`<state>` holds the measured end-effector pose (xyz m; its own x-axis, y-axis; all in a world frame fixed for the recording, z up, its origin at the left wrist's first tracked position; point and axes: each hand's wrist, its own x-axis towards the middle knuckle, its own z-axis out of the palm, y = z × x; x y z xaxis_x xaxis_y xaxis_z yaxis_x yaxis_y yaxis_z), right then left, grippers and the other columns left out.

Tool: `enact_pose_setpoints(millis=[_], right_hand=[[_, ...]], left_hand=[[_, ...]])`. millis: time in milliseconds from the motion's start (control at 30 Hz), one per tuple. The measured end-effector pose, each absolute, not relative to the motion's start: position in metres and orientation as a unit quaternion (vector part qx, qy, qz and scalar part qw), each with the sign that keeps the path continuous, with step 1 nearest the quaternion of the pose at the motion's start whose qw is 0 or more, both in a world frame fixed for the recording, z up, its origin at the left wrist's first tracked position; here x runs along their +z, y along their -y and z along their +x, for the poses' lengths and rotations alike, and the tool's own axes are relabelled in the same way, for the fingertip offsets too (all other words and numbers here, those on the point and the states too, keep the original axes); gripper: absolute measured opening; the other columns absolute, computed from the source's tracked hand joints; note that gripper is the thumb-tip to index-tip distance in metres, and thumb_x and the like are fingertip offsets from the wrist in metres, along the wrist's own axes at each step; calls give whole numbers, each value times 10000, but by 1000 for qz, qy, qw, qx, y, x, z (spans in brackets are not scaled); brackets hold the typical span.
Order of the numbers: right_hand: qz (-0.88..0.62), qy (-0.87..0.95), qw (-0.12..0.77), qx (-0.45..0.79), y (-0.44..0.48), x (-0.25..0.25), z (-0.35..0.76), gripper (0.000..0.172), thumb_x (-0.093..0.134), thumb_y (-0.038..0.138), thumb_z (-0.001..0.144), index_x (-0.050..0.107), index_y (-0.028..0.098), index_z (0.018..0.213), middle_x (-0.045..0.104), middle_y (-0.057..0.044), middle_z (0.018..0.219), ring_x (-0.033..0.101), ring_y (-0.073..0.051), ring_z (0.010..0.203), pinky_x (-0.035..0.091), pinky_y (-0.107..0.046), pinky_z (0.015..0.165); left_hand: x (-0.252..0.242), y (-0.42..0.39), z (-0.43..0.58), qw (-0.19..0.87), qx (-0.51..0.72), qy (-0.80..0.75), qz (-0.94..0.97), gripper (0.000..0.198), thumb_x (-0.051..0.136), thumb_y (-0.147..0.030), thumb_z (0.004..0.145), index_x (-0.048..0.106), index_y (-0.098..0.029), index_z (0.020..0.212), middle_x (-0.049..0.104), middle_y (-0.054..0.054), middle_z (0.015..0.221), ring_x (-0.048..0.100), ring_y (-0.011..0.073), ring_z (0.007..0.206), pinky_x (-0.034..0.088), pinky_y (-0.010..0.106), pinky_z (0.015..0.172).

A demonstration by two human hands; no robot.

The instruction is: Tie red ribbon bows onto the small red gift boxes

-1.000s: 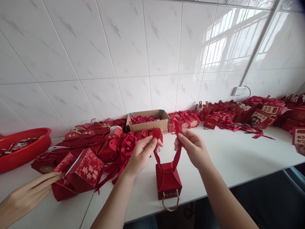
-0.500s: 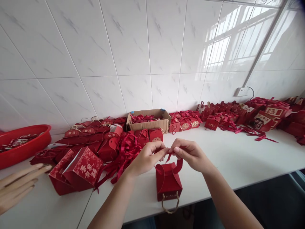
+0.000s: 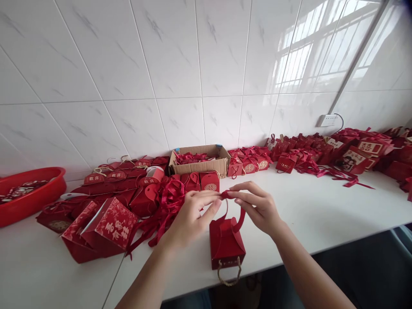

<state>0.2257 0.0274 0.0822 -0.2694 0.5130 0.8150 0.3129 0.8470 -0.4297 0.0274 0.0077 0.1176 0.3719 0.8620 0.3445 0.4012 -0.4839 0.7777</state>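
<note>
A small red gift box (image 3: 227, 245) with a twisted rope handle (image 3: 229, 279) stands upright near the table's front edge. From its top rises a red ribbon (image 3: 240, 219), its upper part gathered between my hands. My left hand (image 3: 196, 214) grips the ribbon at the fingertips, with its thumb held apart below. On the other side my right hand (image 3: 255, 206) pinches the same ribbon, fingers bent. Both hands are above the box and do not touch it. Where the ribbon meets the fingertips, its exact shape is partly hidden.
Left of my hands lie loose red ribbons (image 3: 172, 195) and printed red boxes (image 3: 109, 229). A red basin (image 3: 30, 210) stands at far left. Against the tiled wall is a cardboard carton (image 3: 199, 167) of red items. More beribboned boxes (image 3: 350, 159) line the back right.
My hands have lifted slightly and the ribbon is drawn up from the box. My fingers have straightened somewhat. Another person's hand at the left edge has gone out of view.
</note>
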Motion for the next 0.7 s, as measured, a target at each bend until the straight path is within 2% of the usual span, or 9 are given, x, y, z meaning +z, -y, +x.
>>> enact_pose_setpoints(millis=[67, 133, 233, 300, 367, 467, 600, 633, 700], right_hand=[[-301, 731, 598, 134, -23, 73, 229, 252, 501, 232, 911, 692, 276, 1069, 664, -72, 963, 626, -211, 871, 510, -329, 688], [-355, 674, 627, 163, -16, 58, 238, 238, 510, 254, 909, 706, 265, 1041, 661, -54, 859, 625, -192, 777, 487, -300, 618], [-447, 628, 606, 196, -2, 19, 268, 218, 544, 302, 888, 721, 249, 1004, 615, -19, 684, 591, -174, 651, 462, -287, 579], [-513, 605, 570, 213, 8, -15, 293, 227, 571, 354, 863, 730, 238, 976, 617, -17, 648, 593, -182, 622, 471, -295, 573], [-573, 590, 522, 226, 15, -48, 316, 244, 597, 412, 830, 750, 225, 864, 640, -28, 616, 605, -201, 587, 475, -306, 541], [-602, 620, 456, 213, 21, -75, 332, 238, 609, 422, 816, 758, 236, 822, 692, -63, 744, 640, -236, 668, 496, -324, 554], [-610, 608, 489, 141, 16, -59, 312, 319, 613, 416, 808, 679, 265, 1081, 628, -106, 1109, 605, -296, 988, 497, -288, 482], [-607, 608, 493, 139, 13, -50, 303, 331, 604, 419, 815, 659, 260, 1099, 610, -109, 1142, 593, -296, 1020, 515, -298, 517], [-579, 635, 481, 173, 8, -32, 282, 295, 567, 417, 844, 642, 240, 1067, 609, -108, 1137, 594, -272, 1025, 541, -347, 688]], left_hand=[[114, -3, 19, 178, 384, -439, 793, 246, 548, -345, 860, 709, -311, 1043, 693, 44, 1128, 564, 285, 1148, 225, 454, 1067], [104, 2, 2, 109, 376, -479, 786, 257, 564, -357, 842, 697, -330, 1060, 674, 40, 1174, 557, 290, 1167, 179, 468, 1084], [73, 12, -41, 85, 348, -554, 751, 299, 554, -430, 822, 694, -326, 1064, 657, 42, 1207, 560, 294, 1165, 231, 447, 1072], [45, 20, -74, 130, 310, -617, 711, 371, 535, -505, 802, 699, -303, 1067, 670, 46, 1186, 575, 297, 1148, 337, 403, 1018], [17, 30, -103, 193, 247, -703, 639, 423, 488, -560, 792, 742, -267, 962, 722, 56, 1069, 635, 317, 1050, 456, 368, 882], [-10, 41, -121, 230, 155, -763, 584, 414, 487, -587, 770, 757, -285, 854, 758, 34, 934, 662, 339, 981, 487, 362, 801], [-12, 36, -95, 152, 192, -741, 625, 311, 535, -537, 761, 712, -283, 728, 751, 39, 918, 649, 322, 983, 452, 382, 839], [-10, 32, -83, 115, 230, -725, 639, 289, 549, -513, 758, 688, -266, 698, 735, 54, 971, 623, 324, 1024, 438, 399, 863], [-5, 22, -59, 73, 299, -669, 677, 254, 547, -463, 772, 658, -245, 700, 674, 77, 1105, 543, 325, 1133, 396, 441, 932]])
